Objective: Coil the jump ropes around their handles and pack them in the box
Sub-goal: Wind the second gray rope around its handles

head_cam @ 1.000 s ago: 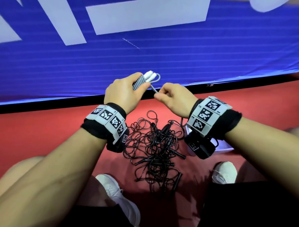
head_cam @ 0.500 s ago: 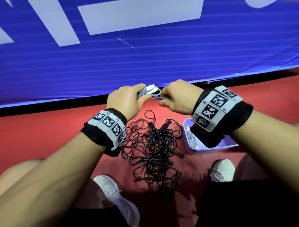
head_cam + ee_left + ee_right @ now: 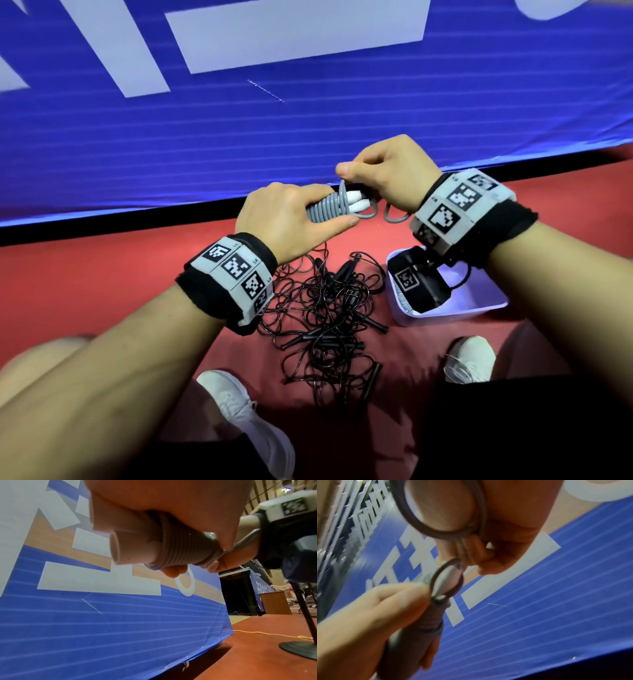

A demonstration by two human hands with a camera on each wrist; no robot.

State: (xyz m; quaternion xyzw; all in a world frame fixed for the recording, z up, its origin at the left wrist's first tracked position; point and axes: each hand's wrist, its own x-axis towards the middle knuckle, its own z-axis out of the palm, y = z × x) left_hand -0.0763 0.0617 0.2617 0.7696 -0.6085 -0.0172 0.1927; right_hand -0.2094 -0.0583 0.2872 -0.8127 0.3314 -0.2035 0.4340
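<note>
My left hand grips a pair of white handles wound tightly with grey rope, held level above the red floor. The same coil fills the left wrist view, its handle ends pointing left. My right hand pinches the loose grey rope end just above the handle tips; a short loop hangs under it. In the right wrist view the rope loop curves around my palm. A lilac box sits on the floor below my right wrist, with a coiled rope along its left wall.
A tangle of black jump ropes with black handles lies on the red floor between my white shoes. A blue banner wall stands close ahead. A black stand base and a yellow cord lie to the right.
My right hand has risen from beside the handle tips to above them, carrying the rope end up and over. My left hand has kept its hold and turned the coil more level.
</note>
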